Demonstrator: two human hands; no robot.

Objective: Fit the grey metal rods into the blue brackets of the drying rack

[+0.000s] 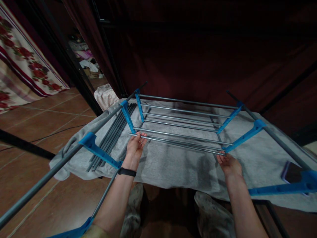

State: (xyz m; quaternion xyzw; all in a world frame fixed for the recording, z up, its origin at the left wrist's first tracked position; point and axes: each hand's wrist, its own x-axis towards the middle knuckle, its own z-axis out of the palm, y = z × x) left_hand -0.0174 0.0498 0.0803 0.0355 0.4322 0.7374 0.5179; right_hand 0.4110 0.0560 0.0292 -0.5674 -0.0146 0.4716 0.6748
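Observation:
A rack frame of grey metal tubes and blue plastic brackets [127, 115] stands in front of me, with thin metal rods [178, 124] running across it. My left hand [135, 144], a black band on its wrist, is closed on the left end of a metal rod [173, 142]. My right hand [229, 162] pinches the rod's right end just below a blue bracket [245, 137]. The rod lies level across the near side of the frame, apparently with a second rod close along it. Its right tip is partly hidden by my fingers.
A bundle of loose rods [112, 138] lies on the grey blanket [170, 168] at the left. A phone [293, 173] rests at the right by another bracket. Dark red curtain [185, 62] hangs behind. Tiled floor [37, 178] and a cable [56, 133] show at left.

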